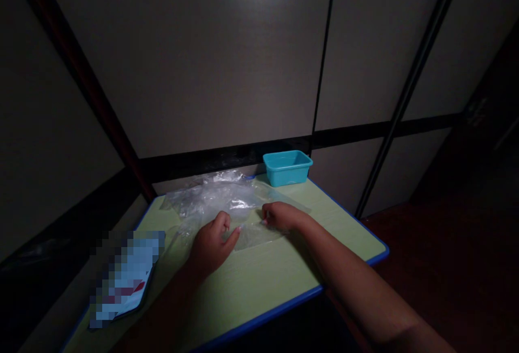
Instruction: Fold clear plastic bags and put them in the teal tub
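Observation:
A crumpled clear plastic bag [231,196] is spread over the far half of the small table, shiny where light catches its folds. My left hand [213,242] rests at the bag's near edge, thumb stretched out apart from the curled fingers, and nothing shows between them. At the bag's right part, my right hand [281,216] has its fingers bent and pressed together on the thin film. The fingertips of this hand are partly hidden, so the exact grip is hard to see.
A turquoise plastic basket [288,172] stands at the table's back right corner. To the left lies a tablet or phone [130,282] with a blurred-out lit screen. The pale green table [259,288] has a blue rim, and wardrobe panels [227,72] rise directly behind it.

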Available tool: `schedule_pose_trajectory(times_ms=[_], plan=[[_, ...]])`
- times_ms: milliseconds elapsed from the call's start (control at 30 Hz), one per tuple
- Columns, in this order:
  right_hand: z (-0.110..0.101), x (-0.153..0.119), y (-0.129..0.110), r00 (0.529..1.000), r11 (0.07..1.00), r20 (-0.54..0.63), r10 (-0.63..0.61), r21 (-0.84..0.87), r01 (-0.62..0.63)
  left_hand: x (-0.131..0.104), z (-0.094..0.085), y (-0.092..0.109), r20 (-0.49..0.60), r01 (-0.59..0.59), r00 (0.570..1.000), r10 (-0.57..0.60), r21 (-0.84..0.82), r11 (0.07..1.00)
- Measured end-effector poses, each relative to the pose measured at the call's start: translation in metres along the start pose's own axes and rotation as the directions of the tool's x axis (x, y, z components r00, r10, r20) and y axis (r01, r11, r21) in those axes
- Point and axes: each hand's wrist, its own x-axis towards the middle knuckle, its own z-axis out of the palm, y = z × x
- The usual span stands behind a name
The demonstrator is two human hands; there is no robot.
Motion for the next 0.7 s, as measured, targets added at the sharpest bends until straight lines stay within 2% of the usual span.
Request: schedule_pose_trajectory(times_ms=[133,267,467,567,633,700], plan=[[-0.002,-0.001,0.001,1.000,1.000,0.008,-0.001,-0.015,0.002,0.005,-0.003,-0.007,0.135,0.090,0.986,-0.096,0.053,0.995],[0.000,-0.001,0.001,1.000,1.000,0.006,-0.005,0.002,0.004,0.004,0.004,-0.011,0.274,0.082,0.955,-0.113,0.125,0.989],[0.002,0.001,0.002,1.000,1.000,-0.013,0.007,-0.002,-0.007,0.001,0.008,-0.010,0.318,0.060,0.942,-0.109,0.161,0.985],[0.002,0.000,0.001,1.000,1.000,-0.013,0.008,-0.013,-0.008,0.002,0.005,-0.011,0.212,0.095,0.969,-0.127,0.155,0.983],[0.001,-0.001,0.001,1.000,1.000,-0.016,0.003,-0.017,-0.003,0.003,0.005,-0.012,0.039,0.119,0.992,-0.123,0.100,0.988],[0.001,-0.001,0.001,1.000,1.000,-0.019,-0.002,-0.015,0.002,0.004,0.005,-0.016,-0.166,0.091,0.982,-0.088,0.012,0.996]])
